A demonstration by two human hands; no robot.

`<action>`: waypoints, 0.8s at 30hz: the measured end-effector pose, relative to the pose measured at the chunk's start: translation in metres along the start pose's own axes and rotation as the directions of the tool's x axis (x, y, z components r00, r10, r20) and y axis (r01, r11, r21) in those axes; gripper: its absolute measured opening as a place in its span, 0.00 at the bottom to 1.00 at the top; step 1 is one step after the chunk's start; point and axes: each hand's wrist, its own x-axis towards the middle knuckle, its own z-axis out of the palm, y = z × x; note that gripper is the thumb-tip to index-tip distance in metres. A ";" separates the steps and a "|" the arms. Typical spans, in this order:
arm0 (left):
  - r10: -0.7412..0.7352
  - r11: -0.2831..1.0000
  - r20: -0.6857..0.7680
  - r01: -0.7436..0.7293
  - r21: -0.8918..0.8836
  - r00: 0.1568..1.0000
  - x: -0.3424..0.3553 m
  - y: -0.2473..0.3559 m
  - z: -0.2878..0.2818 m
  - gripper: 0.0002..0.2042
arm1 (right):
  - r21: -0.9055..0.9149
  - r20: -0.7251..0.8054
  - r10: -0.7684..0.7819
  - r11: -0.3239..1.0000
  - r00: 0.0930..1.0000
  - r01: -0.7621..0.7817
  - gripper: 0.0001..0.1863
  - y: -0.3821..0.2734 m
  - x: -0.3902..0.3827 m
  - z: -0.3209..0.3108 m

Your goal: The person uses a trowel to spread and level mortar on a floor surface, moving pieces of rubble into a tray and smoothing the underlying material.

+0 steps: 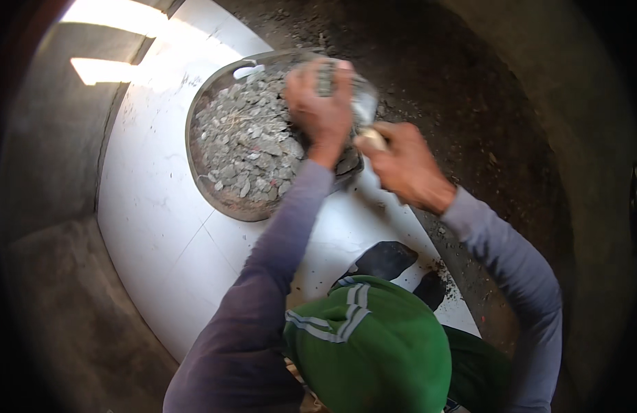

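A wide round pan [244,215] full of broken grey rubble [244,141] stands on the white tiles. Over its right side, my left hand [320,107] is curled around a grey lump of rubble [325,80], slightly blurred by motion. My right hand [406,165], just beyond the pan's right rim, grips a trowel by its pale handle [373,139]. The trowel's grey metal blade [364,103] reaches up beside my left hand and is partly hidden by it. Its tip cannot be made out.
White floor tiles [160,227] extend left of and below the pan. Dark loose soil [463,131] borders them on the right, with crumbs along the edge. A grey wall [54,158] rises at the left. Dark shoes [384,260] and my green-clad knee [380,344] are below.
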 end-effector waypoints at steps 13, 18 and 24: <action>-0.029 0.976 0.217 -0.019 0.217 0.976 0.075 -0.140 -0.166 0.23 | -0.725 -0.141 -0.243 0.685 0.960 0.067 0.13 0.022 0.023 -0.092; -0.132 0.981 0.192 0.157 -0.118 0.972 0.043 -0.073 -0.148 0.18 | -0.524 -0.493 0.174 0.723 0.853 -0.450 0.18 0.145 -0.117 -0.182; -0.028 0.954 0.789 0.251 -0.162 0.614 -0.072 -0.004 -0.044 0.16 | 0.056 -0.827 0.430 0.705 0.363 -0.707 0.21 0.329 -0.320 -0.151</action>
